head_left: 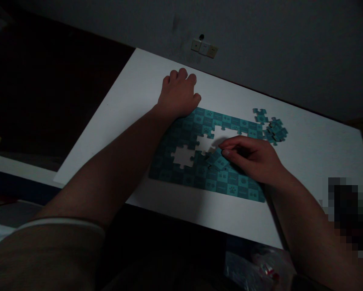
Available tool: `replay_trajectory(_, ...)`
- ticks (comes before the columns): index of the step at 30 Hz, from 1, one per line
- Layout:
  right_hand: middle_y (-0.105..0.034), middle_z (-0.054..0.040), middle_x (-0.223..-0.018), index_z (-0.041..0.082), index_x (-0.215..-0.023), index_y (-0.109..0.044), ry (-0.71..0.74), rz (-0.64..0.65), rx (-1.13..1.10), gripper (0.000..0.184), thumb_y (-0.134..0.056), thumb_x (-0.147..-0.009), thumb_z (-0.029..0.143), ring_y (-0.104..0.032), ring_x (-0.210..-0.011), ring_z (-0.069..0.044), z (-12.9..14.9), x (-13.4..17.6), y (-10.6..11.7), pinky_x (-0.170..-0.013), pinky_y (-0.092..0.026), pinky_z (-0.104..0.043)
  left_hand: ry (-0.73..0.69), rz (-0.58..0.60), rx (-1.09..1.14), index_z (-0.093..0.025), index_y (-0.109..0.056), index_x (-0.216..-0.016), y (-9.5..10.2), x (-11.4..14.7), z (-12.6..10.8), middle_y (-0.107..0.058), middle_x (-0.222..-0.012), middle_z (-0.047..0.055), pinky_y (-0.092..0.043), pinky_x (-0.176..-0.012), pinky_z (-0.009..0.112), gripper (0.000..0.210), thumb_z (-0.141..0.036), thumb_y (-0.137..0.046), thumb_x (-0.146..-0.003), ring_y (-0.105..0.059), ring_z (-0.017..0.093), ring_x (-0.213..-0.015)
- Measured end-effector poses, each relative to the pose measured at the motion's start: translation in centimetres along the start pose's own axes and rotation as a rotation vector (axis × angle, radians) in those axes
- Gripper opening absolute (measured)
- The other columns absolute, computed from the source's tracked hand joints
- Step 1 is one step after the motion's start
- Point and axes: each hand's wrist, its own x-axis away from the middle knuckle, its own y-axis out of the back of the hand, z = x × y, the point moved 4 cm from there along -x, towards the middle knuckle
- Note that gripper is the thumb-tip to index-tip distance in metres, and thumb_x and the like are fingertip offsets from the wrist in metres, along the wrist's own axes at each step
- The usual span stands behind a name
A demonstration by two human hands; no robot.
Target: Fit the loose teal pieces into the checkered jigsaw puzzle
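Note:
A teal checkered jigsaw puzzle (181, 131) with paw-print patterns lies on the white table, with white gaps in its middle and left part. My right hand (251, 155) is over the puzzle, thumb and fingers pinched on a teal puzzle piece (220, 159) that is tilted above other teal pieces; their exact number is unclear. At the puzzle's far left edge rests my left hand (178, 93), palm down, with its fingers slightly apart and the thumb out to the side. Nothing shows in it, though its palm is hidden.
A small heap of loose puzzle pieces (275, 131) touches or nearly touches the puzzle's far right corner. Behind the white table (315, 157) is a grey wall with sockets (204, 47). Clear plastic bags (245, 266) lie below the table's near edge. The room is dim.

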Motion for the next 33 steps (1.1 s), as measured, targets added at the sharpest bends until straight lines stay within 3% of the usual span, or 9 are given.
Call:
replay_trajectory(7,-0.094,-0.0037,-0.099,0.041,-0.112,-0.098,0.002,0.026,-0.026,0.014,-0.102,-0.108,0.055,-0.084,-0.083,-0.030,-0.1,0.0,0.0,-0.071,-0.068,-0.046,0.014,0.016,-0.021,-0.062,-0.075,-0.181,0.1,0.1,-0.1,-0.080,-0.159,0.008,-0.044,-0.136,0.090,0.081,-0.063,-0.060,-0.101,-0.048,0.056,-0.172)
replay_trajectory(11,-0.094,-0.0042,-0.100,0.043,-0.113,-0.097,-0.013,0.045,-0.012,0.018,-0.101,-0.110,0.061,-0.082,-0.081,-0.030,0.0,0.0,0.1,-0.069,-0.068,-0.048,0.002,-0.027,-0.090,-0.047,-0.082,-0.169,0.0,0.0,-0.1,-0.075,-0.171,0.011,-0.048,-0.142,0.082,0.068,-0.057,-0.057,-0.107,-0.055,0.053,-0.167)
replay_trajectory(13,-0.094,-0.0043,-0.100,0.043,-0.113,-0.097,-0.018,0.049,-0.020,0.019,-0.100,-0.111,0.062,-0.083,-0.083,-0.031,0.0,0.0,0.1,-0.069,-0.068,-0.048,0.008,-0.023,-0.089,-0.049,-0.081,-0.167,-0.2,0.0,0.0,-0.078,-0.166,0.010,-0.047,-0.143,0.081,0.065,-0.058,-0.058,-0.107,-0.054,0.052,-0.168)
replay_trajectory(15,-0.094,-0.0043,-0.099,0.044,-0.112,-0.097,-0.014,0.046,-0.027,0.021,-0.100,-0.110,0.064,-0.083,-0.082,-0.031,0.0,0.0,0.0,-0.069,-0.069,-0.049,0.012,-0.011,-0.068,-0.052,-0.080,-0.169,-0.2,0.0,0.1,-0.081,-0.162,0.009,-0.045,-0.143,0.082,0.066,-0.058,-0.059,-0.107,-0.051,0.052,-0.170)
replay_trajectory(19,-0.093,-0.0039,-0.099,0.043,-0.111,-0.097,-0.007,0.022,-0.011,0.021,-0.100,-0.111,0.064,-0.082,-0.081,-0.030,0.2,0.0,0.0,-0.069,-0.068,-0.048,-0.011,-0.007,-0.036,-0.046,-0.079,-0.174,-0.1,0.0,0.0,-0.076,-0.170,0.012,-0.042,-0.143,0.088,0.075,-0.061,-0.057,-0.103,-0.051,0.056,-0.170)
replay_trajectory(22,-0.093,-0.0032,-0.097,0.041,-0.110,-0.098,-0.015,0.015,-0.014,0.016,-0.103,-0.107,0.056,-0.082,-0.080,-0.029,0.4,0.0,0.0,-0.070,-0.067,-0.046,-0.011,-0.001,-0.002,-0.055,-0.078,-0.175,0.1,0.1,0.0,-0.082,-0.157,0.012,-0.042,-0.136,0.096,0.078,-0.066,-0.063,-0.099,-0.049,0.060,-0.171)
replay_trajectory(25,-0.092,-0.0028,-0.094,0.040,-0.108,-0.097,-0.031,-0.001,-0.030,0.015,-0.106,-0.102,0.051,-0.081,-0.079,-0.028,0.4,0.0,0.0,-0.071,-0.068,-0.046,0.007,0.016,-0.005,-0.058,-0.077,-0.177,0.2,0.1,0.0,-0.084,-0.156,0.010,-0.043,-0.134,0.097,0.080,-0.067,-0.062,-0.099,-0.047,0.059,-0.173)
replay_trajectory(29,-0.089,-0.0021,-0.091,0.035,-0.103,-0.095,-0.011,-0.217,-0.081,0.013,-0.104,-0.095,0.040,-0.077,-0.078,-0.026,0.0,0.1,0.8,-0.074,-0.065,-0.043,0.018,0.042,-0.005,-0.057,-0.070,-0.186,0.4,0.2,-0.1,-0.082,-0.166,0.007,-0.043,-0.131,0.098,0.091,-0.066,-0.063,-0.096,-0.045,0.061,-0.174)
replay_trajectory(33,-0.081,-0.0025,-0.091,0.029,-0.099,-0.089,0.067,-0.667,-0.157,0.007,-0.089,-0.092,0.030,-0.067,-0.074,-0.021,-0.8,-0.3,2.9,-0.071,-0.054,-0.040,0.025,0.077,0.000,-0.056,-0.066,-0.189,0.5,0.4,-0.3,-0.080,-0.164,0.008,-0.041,-0.131,0.095,0.097,-0.072,-0.066,-0.093,-0.040,0.061,-0.175)
